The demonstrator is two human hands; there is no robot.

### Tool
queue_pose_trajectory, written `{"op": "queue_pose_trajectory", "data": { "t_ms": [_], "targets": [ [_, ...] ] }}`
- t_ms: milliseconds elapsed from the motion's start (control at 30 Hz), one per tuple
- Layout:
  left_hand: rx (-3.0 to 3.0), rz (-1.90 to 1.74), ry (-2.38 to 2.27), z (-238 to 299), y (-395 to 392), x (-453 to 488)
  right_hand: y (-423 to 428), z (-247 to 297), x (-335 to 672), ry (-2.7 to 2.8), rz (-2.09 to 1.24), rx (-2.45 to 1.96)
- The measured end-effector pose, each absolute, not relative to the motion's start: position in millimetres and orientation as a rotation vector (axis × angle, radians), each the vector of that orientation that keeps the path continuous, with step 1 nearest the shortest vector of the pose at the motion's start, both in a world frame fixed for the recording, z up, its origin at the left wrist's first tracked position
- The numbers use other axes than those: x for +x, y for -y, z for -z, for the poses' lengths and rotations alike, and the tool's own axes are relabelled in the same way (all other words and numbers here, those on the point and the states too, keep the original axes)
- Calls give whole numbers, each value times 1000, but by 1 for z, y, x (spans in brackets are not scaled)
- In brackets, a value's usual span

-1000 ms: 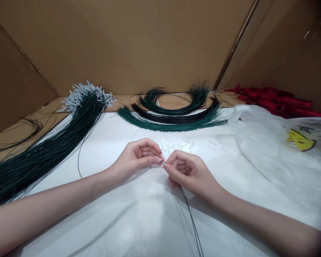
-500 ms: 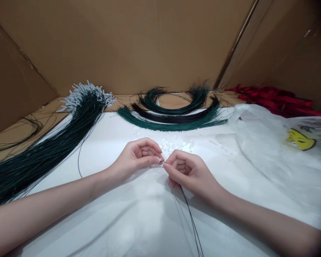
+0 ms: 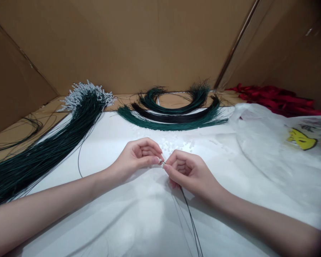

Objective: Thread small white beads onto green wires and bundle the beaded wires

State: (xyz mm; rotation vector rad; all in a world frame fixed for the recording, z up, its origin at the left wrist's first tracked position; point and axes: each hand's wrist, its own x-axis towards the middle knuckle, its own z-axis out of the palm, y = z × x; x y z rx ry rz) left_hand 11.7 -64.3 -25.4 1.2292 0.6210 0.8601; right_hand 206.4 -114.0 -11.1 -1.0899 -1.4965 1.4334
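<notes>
My left hand (image 3: 141,154) is closed in a pinch, with a small white bead (image 3: 159,161) between thumb and forefinger. Close beside it, my right hand (image 3: 188,167) pinches a few thin dark wires (image 3: 192,214), whose tips reach the bead. Their long ends hang below my right hand toward the front edge of the view. Whether the tips pass through the bead is too small to tell. Behind my hands, loose white beads (image 3: 173,141) lie scattered on the white surface (image 3: 109,221).
At the left lies a thick bundle of dark green wires (image 3: 69,132) tipped with white beads (image 3: 87,94). Curved bundles of green and black wire (image 3: 173,125) rest at the back. A clear plastic bag (image 3: 273,150) and red ribbon (image 3: 278,100) are at the right. Cardboard walls (image 3: 139,43) enclose the area.
</notes>
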Motion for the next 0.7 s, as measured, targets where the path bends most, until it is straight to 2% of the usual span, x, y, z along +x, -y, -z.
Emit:
{"op": "queue_pose_trajectory", "data": {
  "t_ms": [700],
  "targets": [
    [1251,-857,-625,25,65,13,115,10,207,1517,-1425,-1085]
  ]
}}
